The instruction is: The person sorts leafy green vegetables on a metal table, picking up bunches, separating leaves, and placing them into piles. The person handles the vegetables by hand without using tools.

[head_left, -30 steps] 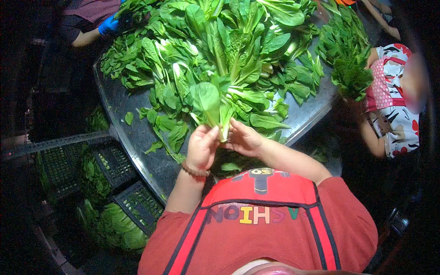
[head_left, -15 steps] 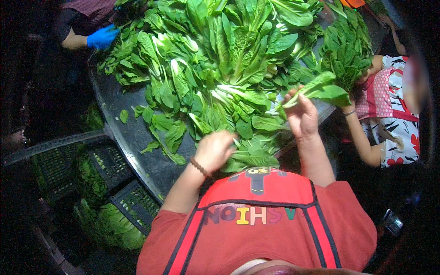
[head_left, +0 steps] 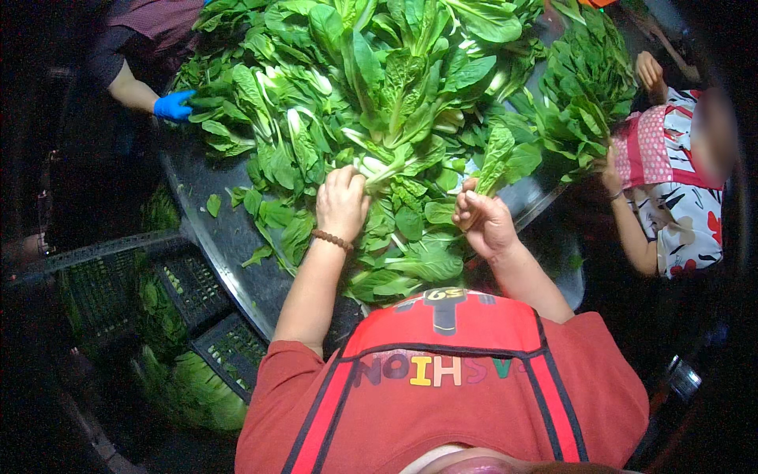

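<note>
My right hand point(head_left: 485, 223) has its thumb and fingers pinched together at the base of a small, broad-leaved, bright-green vegetable plant point(head_left: 499, 158), whose leaves point up and away from the body. My left hand point(head_left: 342, 205) is at the near side of a big heap of green leafy vegetables point(head_left: 395, 87) on the dark grey metal tabletop point(head_left: 229, 237), fingertips curled against pale white-green stems point(head_left: 381, 167); the knuckles hide the contact, so I cannot tell whether that grip is closed. Between the hands and the red apron bib point(head_left: 442, 332) lie loose leafy stalks point(head_left: 426, 265).

I would pinch low on firm stem and lightly, as the blades look soft enough to bruise. With the left, I would isolate one stem base and draw it lengthwise, sparing its tangled neighbours. The right-hand plant should stay clear of the co-worker's dense green bunch point(head_left: 580, 95) just beyond.
</note>
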The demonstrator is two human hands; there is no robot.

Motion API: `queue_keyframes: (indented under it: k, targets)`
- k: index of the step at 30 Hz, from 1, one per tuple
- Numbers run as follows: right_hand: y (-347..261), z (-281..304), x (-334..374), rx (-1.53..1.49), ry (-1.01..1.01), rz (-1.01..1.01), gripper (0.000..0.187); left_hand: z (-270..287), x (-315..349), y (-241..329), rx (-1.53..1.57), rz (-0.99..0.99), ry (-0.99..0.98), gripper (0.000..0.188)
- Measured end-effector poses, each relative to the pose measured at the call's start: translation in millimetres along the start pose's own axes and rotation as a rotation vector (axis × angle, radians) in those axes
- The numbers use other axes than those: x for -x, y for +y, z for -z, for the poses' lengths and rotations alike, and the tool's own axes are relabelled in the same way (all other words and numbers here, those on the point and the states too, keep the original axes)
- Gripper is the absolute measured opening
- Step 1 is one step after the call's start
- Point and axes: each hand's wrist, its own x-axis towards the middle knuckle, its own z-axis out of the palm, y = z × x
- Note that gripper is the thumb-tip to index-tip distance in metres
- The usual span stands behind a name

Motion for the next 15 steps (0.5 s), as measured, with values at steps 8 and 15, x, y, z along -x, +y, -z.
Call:
queue_keyframes:
  k: [8,15]
  targets:
    - [4.8,11.4,3.0,-0.02,-0.02,-0.003,0.015,-13.5,-24.7,3.9,-0.089,-0.2,0.09,0.025]
    - [24.2,18.5,6.9,0.002,-0.015,0.071,0.017,24.5,-3.7,15.6,0.768,0.213,-0.007,0.021]
